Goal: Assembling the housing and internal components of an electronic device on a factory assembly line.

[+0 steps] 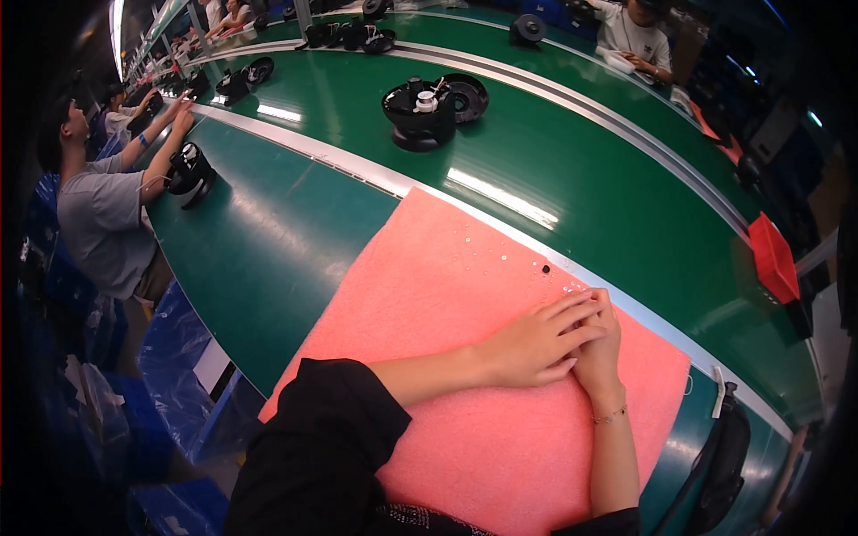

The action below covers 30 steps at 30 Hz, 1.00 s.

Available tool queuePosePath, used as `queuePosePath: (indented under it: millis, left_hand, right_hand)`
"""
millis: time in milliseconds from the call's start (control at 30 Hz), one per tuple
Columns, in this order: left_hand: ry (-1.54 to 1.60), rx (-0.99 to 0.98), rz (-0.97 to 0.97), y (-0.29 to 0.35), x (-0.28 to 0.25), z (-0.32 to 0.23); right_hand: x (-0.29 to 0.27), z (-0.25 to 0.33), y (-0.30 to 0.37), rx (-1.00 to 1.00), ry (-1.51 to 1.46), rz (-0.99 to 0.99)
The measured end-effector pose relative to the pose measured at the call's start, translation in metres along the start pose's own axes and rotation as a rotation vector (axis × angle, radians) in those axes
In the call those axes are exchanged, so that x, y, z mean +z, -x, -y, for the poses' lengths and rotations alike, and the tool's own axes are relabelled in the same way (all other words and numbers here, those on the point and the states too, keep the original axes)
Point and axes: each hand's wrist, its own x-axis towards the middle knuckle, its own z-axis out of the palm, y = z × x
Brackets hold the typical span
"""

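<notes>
My left hand [534,344] lies across my right hand [601,344] on a pink cloth [447,304]. The left fingers are stretched out and slightly apart, resting over the right hand, and no object shows in them. Much of the right hand's fingers is hidden beneath the left ones, so their closing cannot be made out; a thin bracelet circles that wrist. Just beyond the fingertips, several tiny clear pieces are scattered on the cloth, along with a small black round part [546,269].
Past a metal rail, a green conveyor belt [340,107] carries a black rounded housing [420,112]. Another black unit [189,176] stands left, near a person in grey [107,210]. A red bin [773,257] sits far right; a black tool [728,447] is nearer. Blue crates line the left.
</notes>
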Motion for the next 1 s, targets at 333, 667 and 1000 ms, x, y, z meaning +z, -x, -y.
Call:
queuePosePath:
  millis: [333, 667, 1000]
  left_hand:
    - [0.070, -0.748, -1.260, -0.024, -0.125, 0.185]
    - [0.644, -1.017, -1.139, -0.030, -0.157, 0.226]
    - [0.669, -0.950, -0.858, -0.020, -0.188, 0.135]
  right_hand:
    - [0.001, 0.005, -0.004, -0.058, 0.022, -0.047]
    - [0.002, 0.002, -0.003, -0.076, 0.067, -0.076]
    - [-0.007, 0.010, -0.003, -0.122, 0.083, -0.155]
